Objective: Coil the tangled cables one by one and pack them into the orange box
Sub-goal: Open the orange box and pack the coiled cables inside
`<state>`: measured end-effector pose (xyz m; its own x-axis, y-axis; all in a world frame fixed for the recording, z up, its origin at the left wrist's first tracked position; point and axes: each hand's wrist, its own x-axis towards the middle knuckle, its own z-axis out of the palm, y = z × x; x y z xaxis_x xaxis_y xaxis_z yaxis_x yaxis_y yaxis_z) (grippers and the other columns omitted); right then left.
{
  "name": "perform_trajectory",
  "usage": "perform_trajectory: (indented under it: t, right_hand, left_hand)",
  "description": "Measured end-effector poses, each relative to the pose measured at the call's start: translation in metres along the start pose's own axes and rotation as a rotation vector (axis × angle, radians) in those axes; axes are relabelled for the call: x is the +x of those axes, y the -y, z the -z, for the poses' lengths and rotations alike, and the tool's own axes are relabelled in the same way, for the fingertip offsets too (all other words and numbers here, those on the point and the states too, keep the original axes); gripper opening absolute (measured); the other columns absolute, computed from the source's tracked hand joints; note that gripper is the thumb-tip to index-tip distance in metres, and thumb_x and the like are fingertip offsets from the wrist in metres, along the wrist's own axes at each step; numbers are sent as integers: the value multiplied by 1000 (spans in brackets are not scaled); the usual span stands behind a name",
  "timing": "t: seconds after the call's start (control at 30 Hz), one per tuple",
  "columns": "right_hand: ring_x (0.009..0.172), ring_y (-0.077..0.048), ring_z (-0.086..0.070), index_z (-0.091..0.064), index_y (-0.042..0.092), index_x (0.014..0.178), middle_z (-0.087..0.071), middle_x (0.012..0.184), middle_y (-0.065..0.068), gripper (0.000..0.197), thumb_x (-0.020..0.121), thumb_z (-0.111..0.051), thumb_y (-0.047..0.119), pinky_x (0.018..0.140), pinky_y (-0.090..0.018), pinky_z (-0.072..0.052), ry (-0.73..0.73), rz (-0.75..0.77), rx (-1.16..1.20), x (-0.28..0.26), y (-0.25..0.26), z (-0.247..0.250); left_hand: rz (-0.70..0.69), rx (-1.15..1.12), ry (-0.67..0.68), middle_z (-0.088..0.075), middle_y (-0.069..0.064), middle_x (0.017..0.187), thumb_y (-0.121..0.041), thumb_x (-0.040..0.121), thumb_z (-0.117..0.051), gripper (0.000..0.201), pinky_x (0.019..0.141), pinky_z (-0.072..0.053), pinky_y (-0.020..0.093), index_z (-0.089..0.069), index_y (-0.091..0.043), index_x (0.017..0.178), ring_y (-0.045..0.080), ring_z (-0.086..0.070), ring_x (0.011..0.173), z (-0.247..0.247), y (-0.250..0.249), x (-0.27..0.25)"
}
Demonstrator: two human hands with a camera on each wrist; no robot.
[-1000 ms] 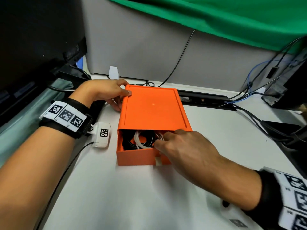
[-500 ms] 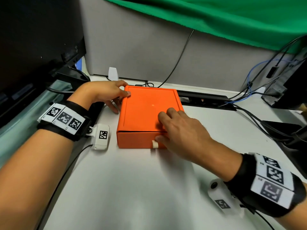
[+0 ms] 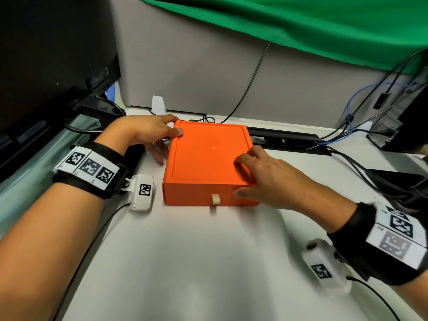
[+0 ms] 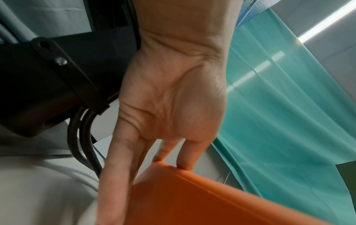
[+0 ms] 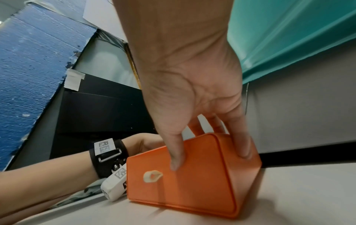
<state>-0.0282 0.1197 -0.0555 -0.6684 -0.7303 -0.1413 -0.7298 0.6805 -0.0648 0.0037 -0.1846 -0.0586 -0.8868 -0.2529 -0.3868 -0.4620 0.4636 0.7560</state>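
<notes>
The orange box [image 3: 208,163] stands closed on the white desk [image 3: 208,262], its drawer pushed in and its small white pull tab [image 3: 215,199] hanging at the front. No cables show; the box hides whatever is inside. My left hand [image 3: 148,133] braces the far left corner with straight fingers, thumb on the lid. My right hand [image 3: 273,179] grips the near right corner, fingers bent on the lid and thumb pressed on the drawer front. The wrist views show the same: left hand [image 4: 169,106] at the box [image 4: 212,202] rim, right hand [image 5: 192,91] on the box [image 5: 192,190] beside the tab [image 5: 153,176].
A dark monitor [image 3: 46,54] stands at the left. Behind the box, a black power strip [image 3: 287,139] lies along the grey partition [image 3: 208,77]. Black and blue cables [image 3: 361,163] trail at the right towards a computer case [image 3: 405,117].
The drawer, open with cables showing one second ago, has been pushed shut. My right hand moved from inside the drawer onto the lid and front; the left hand stayed on the far corner.
</notes>
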Motion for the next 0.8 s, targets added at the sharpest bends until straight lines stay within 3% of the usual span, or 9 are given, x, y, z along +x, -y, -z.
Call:
perform_trajectory:
  t: [0.17,0.27,0.37,0.53,0.67,0.8]
  right_hand:
    - [81,-27,-54,-47,21,129,-39,129,-1,55,90,-65,55,66,-37,-43,-40,-14,-61,-4,7,-6]
    - [76,-26,-48,-46,19,126,-38,128,-3,52,92,-63,54,65,-36,-39,-29,-18,-93,-4,9,-4]
    - [78,-26,-49,-42,21,129,-36,128,-2,59,89,-65,58,66,-37,-41,-19,-16,-72,-2,8,0]
    - [79,-25,-50,-41,20,127,-36,124,-3,67,83,-71,60,65,-36,-40,-21,-21,-57,2,10,2]
    - [82,-25,-51,-41,20,128,-36,124,-2,75,77,-76,61,66,-35,-41,-9,-28,9,6,6,2]
    - [91,-24,-54,-40,20,137,-37,125,0,79,79,-73,63,73,-36,-44,-8,-14,81,3,6,9]
  left_hand:
    - [-3,6,23,-67,12,121,-33,105,-50,41,73,-63,49,-37,-32,144,36,-76,85,-1,-2,-1]
    - [-1,-4,46,-65,11,127,-31,105,-51,49,76,-63,52,-33,-33,150,37,-76,88,0,-4,-5]
    - [-1,10,44,-61,6,132,-27,103,-56,71,73,-63,53,-15,-30,160,34,-75,87,1,-5,-10]
    - [-28,45,68,-67,6,122,-23,104,-55,54,73,-63,52,-33,-26,153,28,-74,80,-1,-10,-16]
    - [-11,27,44,-65,4,123,-24,102,-58,65,74,-63,49,-25,-28,158,24,-74,77,-1,-8,-15]
    - [3,47,17,-62,5,131,-28,101,-60,73,72,-63,45,-18,-28,161,22,-74,79,-1,-13,-17]
